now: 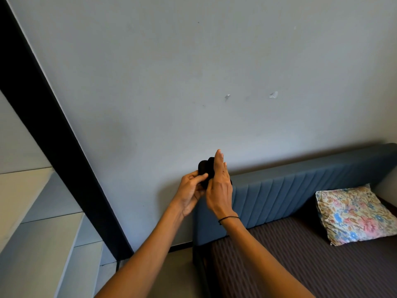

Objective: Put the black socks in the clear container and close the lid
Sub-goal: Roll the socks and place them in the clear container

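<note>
In the head view both bare arms reach forward and up, raised in front of the pale grey painted wall [214, 72]; between the two hands sits the small bundle of black fabric socks [205, 169], held in the air above the near end of the blue padded headboard with vertical ribs [290, 194]. The left hand [190, 193] is just left of that headboard end; its fingers curl onto the bundle's left side, thumb pressed on the dark cloth. The right hand [219, 188] stands upright against the bundle's right side, fingers straight and close together, flat on the socks rather than wrapped round them; a thin black band [228, 218] circles its wrist. Below the headboard lies the brown ribbed bedcover [290, 265]; a floral square cushion [353, 215] leans at the headboard's right part. Left of the headboard a wide black strip [49, 130] slants down the wall; beyond it stand pale shelves [38, 222].
</note>
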